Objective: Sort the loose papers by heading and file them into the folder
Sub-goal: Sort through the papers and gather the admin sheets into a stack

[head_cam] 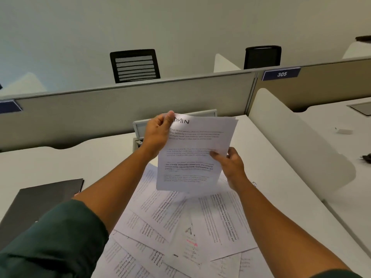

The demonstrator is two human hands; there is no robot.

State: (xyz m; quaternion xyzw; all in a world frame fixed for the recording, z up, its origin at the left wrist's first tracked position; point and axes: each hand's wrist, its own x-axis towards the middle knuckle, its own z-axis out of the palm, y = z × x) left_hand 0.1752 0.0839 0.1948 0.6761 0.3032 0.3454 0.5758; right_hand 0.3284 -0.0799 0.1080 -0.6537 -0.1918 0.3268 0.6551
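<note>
Both hands hold a thin stack of white sheets [192, 155] upright above the desk; its top sheet carries the handwritten heading "ADMIN". My left hand [158, 133] pinches the stack's top left corner and partly covers the heading. My right hand [230, 167] grips its lower right edge. Below the stack, several loose printed papers [180, 227] lie fanned and overlapping on the white desk [80, 157]. A dark grey folder [36, 203] lies shut at the desk's left, apart from the papers.
A grey partition [100, 115] with a "305" label [281, 74] runs along the desk's far edge. A white divider panel [291, 137] stands to the right. A cable box [140, 127] sits behind the held stack. Two black chairs [134, 65] stand beyond the partition.
</note>
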